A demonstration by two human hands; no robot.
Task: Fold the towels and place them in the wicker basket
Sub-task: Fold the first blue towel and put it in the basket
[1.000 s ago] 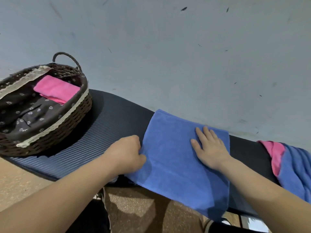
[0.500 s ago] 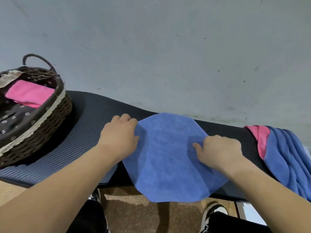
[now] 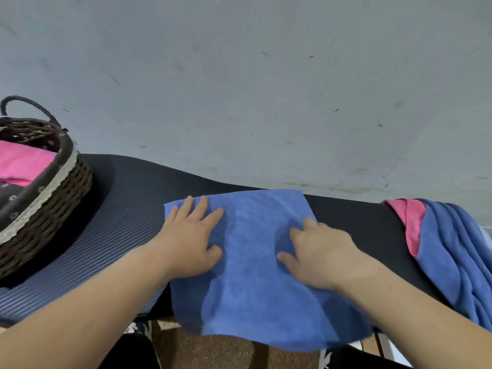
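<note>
A blue towel [image 3: 253,262] lies spread on the dark ribbed mat [image 3: 127,214], its near edge hanging over the front. My left hand [image 3: 191,241] rests flat on the towel's left part, fingers straight. My right hand [image 3: 319,251] lies on its right part with fingers slightly bent, pressing the cloth. The wicker basket [image 3: 53,209] stands at the far left on the mat, with a folded pink towel [image 3: 21,163] inside on its dark flowered lining.
At the right end of the mat lies a heap of unfolded towels: a blue towel [image 3: 458,251] over a pink towel [image 3: 410,222]. A grey wall [image 3: 239,89] rises right behind the mat. Brown floor shows below the front edge.
The towel was lifted and folded half a second ago; now it lies flat again. Both hands went from gripping its edges to lying on top of it.
</note>
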